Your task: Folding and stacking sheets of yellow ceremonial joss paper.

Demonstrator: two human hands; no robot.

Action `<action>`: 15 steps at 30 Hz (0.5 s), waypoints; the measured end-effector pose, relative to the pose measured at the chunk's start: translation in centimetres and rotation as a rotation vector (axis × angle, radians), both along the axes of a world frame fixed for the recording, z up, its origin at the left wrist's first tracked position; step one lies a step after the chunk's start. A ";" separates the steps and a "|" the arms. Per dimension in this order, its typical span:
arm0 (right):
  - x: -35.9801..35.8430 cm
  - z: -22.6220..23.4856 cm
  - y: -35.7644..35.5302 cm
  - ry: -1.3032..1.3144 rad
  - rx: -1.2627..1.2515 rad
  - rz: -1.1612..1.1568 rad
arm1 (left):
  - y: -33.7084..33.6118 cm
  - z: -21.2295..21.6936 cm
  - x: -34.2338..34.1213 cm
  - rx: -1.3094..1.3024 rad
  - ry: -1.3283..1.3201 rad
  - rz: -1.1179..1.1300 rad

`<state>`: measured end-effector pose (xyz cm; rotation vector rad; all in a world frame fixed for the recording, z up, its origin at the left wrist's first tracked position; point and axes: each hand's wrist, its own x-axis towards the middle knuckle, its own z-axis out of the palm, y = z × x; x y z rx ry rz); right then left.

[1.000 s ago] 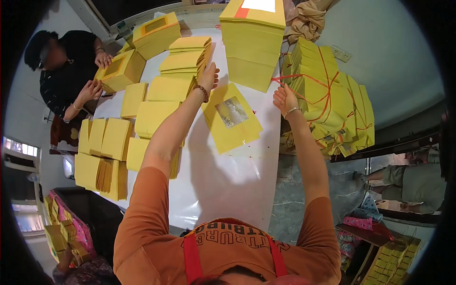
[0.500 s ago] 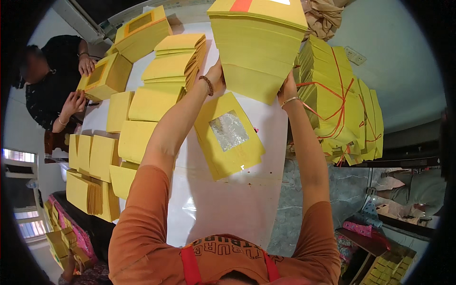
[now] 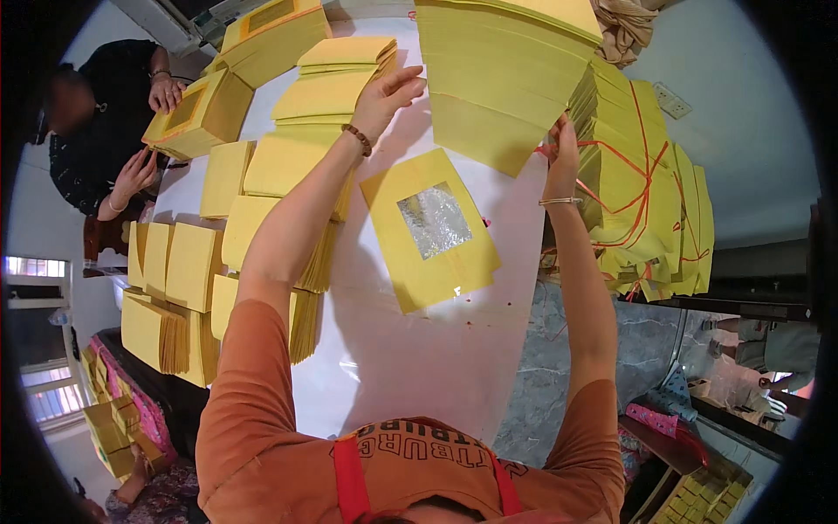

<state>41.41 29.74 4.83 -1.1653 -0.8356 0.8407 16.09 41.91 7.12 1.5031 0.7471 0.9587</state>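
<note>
A tall stack of yellow paper envelopes or bags (image 3: 506, 87) stands at the far end of the table, its top cut off by the picture's edge. My left hand (image 3: 386, 103) is open at the stack's left side, fingers stretched toward it and holding nothing. By the lower right corner of the stack is my right hand (image 3: 563, 148), fingers extended upward and partly overlapping; whether it touches the paper is hard to see. Between my forearms lies a flat yellow envelope (image 3: 410, 271) with a clear, shiny window (image 3: 435, 220).
Several piles of yellow envelopes (image 3: 284, 166) line the table's left side. Bundles tied with red string (image 3: 650, 192) stand at the right by the wall. Across the left edge, a person in black (image 3: 105, 122) handles another yellow stack (image 3: 201, 118). White sheeting covers the table (image 3: 410, 375).
My left hand has come off the stack's side, its fingers now spread. The right hand has turned upward at the corner. The view has shifted slightly.
</note>
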 end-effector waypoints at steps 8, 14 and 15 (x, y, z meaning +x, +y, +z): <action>-4.9 0.9 -2.5 -0.471 0.146 -0.329 | -1.6 3.7 -0.3 1.454 0.463 0.519; -10.9 1.4 -2.1 -1.059 0.029 0.000 | -1.6 3.0 0.2 1.522 0.505 0.567; -10.9 1.4 -1.8 -1.056 0.029 -0.001 | -1.6 3.1 0.2 1.511 0.521 0.585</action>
